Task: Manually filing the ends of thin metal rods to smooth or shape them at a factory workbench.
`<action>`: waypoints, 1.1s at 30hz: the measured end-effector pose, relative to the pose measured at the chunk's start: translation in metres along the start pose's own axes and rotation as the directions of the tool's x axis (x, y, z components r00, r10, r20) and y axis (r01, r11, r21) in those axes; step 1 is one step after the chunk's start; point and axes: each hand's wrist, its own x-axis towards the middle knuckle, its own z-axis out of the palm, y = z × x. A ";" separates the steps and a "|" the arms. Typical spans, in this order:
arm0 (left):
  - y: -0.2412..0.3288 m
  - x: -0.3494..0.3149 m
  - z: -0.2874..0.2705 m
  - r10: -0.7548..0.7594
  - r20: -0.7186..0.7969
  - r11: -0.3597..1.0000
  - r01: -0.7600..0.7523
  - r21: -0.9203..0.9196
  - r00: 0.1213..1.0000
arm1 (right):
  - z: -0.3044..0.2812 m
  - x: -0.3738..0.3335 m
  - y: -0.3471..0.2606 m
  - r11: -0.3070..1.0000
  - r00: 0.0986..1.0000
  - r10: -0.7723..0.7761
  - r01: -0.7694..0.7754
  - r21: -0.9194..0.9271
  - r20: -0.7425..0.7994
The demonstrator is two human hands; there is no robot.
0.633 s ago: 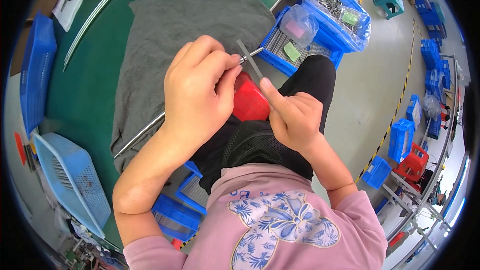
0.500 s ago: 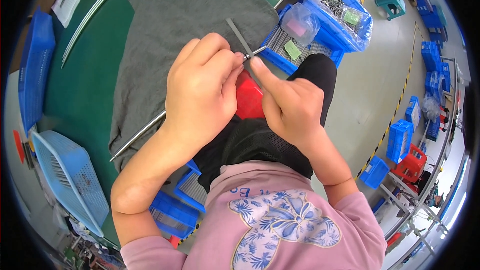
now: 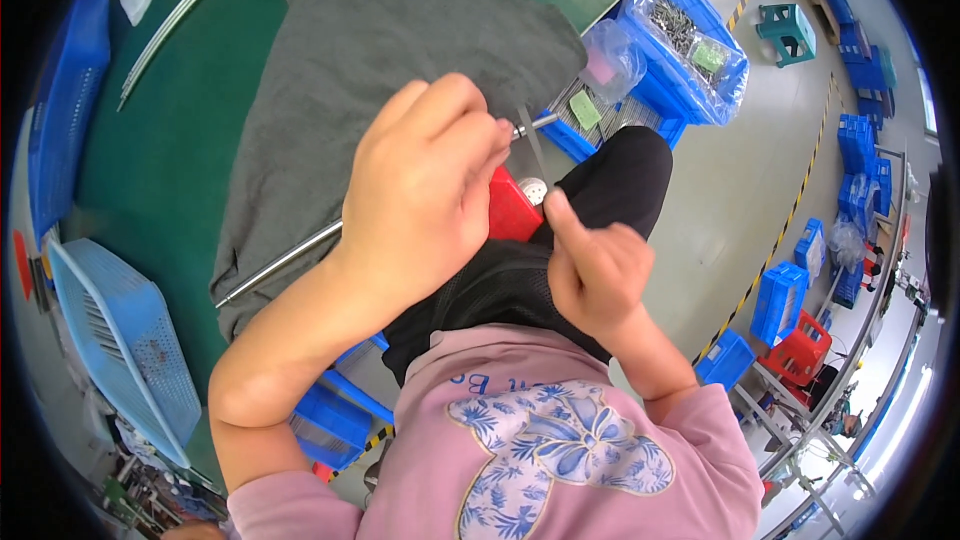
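Note:
My left hand [image 3: 425, 185] is closed around a slim shiny metal rod [image 3: 280, 263]. The rod slants from the lower left, runs under the hand and sticks out beyond the fingertips, where its narrower end [image 3: 543, 122] shows. My right hand [image 3: 600, 265] is closed on a thin flat grey strip [image 3: 533, 148], shaped like a flat file, with the index finger stretched along it. The strip crosses the rod close to my left fingertips; whether they touch is unclear. Beneath lies a grey cloth [image 3: 400, 35] on the green table [image 3: 200, 110].
A red object [image 3: 512, 208] and a white round piece with holes [image 3: 533, 190] sit below the hands. Right of the table stand blue bins [image 3: 735, 105] with metal parts and rods. A light blue basket [image 3: 165, 340] stands left. A green stool [image 3: 787, 35] is farther off.
My right hand has moved nearer to my body, drawing the strip down across the rod. My left hand still holds the rod and has shifted slightly right. The view has shifted a little.

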 end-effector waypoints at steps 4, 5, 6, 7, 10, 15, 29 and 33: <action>-0.001 -0.003 -0.003 0.014 -0.030 1.000 -0.014 0.006 0.999 | 0.002 0.037 -0.002 0.994 0.994 -0.095 0.097 0.043 -0.051; 0.000 -0.004 -0.003 -0.002 -0.026 1.000 0.002 -0.003 1.000 | -0.004 0.031 -0.004 0.996 0.997 -0.081 0.081 0.029 -0.014; -0.001 -0.004 -0.002 -0.016 -0.025 1.000 0.015 -0.015 1.000 | -0.010 0.023 -0.005 0.998 0.997 -0.069 0.069 0.010 0.022; -0.001 -0.003 -0.001 -0.017 -0.032 1.000 0.017 -0.012 0.999 | -0.015 0.011 -0.004 0.998 0.999 -0.035 0.033 0.046 0.042; 0.002 -0.003 -0.001 -0.024 0.018 1.000 0.024 -0.013 1.000 | -0.019 0.020 -0.004 0.999 0.996 -0.039 0.039 0.007 0.077; -0.001 -0.004 -0.002 -0.033 -0.019 0.999 0.033 -0.021 0.999 | -0.009 0.017 -0.007 0.997 0.998 -0.067 0.067 -0.031 0.016; 0.000 -0.001 -0.002 -0.006 0.019 1.000 0.006 -0.020 1.000 | 0.028 0.028 0.007 0.989 0.970 -0.143 0.149 0.021 -0.196; -0.001 -0.003 -0.003 -0.021 0.037 1.000 0.022 -0.020 0.999 | 0.035 -0.001 0.003 0.992 0.973 -0.109 0.118 0.036 -0.203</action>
